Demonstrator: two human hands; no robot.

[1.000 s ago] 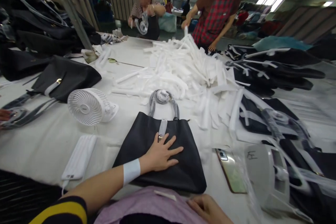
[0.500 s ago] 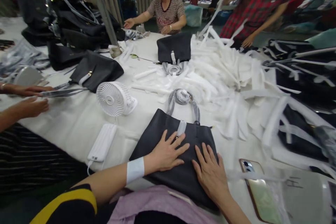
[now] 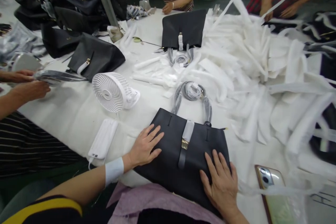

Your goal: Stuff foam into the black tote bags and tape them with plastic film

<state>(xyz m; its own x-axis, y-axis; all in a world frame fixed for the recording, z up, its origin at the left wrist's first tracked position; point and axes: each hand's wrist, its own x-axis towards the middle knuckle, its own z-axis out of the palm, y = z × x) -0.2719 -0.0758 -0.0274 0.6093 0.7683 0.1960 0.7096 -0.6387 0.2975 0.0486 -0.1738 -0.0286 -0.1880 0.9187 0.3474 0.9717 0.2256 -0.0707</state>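
A black handbag [image 3: 173,168] lies flat on the white-covered table in front of me, its wrapped handles [image 3: 207,110] pointing away. On its front, a strap with a gold clasp [image 3: 184,143] is partly covered by a white wrap. My left hand [image 3: 144,145] rests open on the bag's left side, fingers spread. Flat on the right side lies my right hand [image 3: 219,178], its fingers also stretched out. A coiled strap in clear wrapping [image 3: 193,91] sits between the handles.
A white fan [image 3: 111,92] and a white power bank [image 3: 103,138] stand to the left. White strips [image 3: 241,63] heap up at right, near a phone [image 3: 275,196]. Another black bag [image 3: 183,28] lies ahead. Co-workers' hands [image 3: 28,84] hold wrapped handles at left.
My left hand has slid left off the bag's middle, uncovering the gold clasp. My right hand stays flat on the bag. The view has tilted down, and the striped-shirt co-worker's arm reaches toward dark bags.
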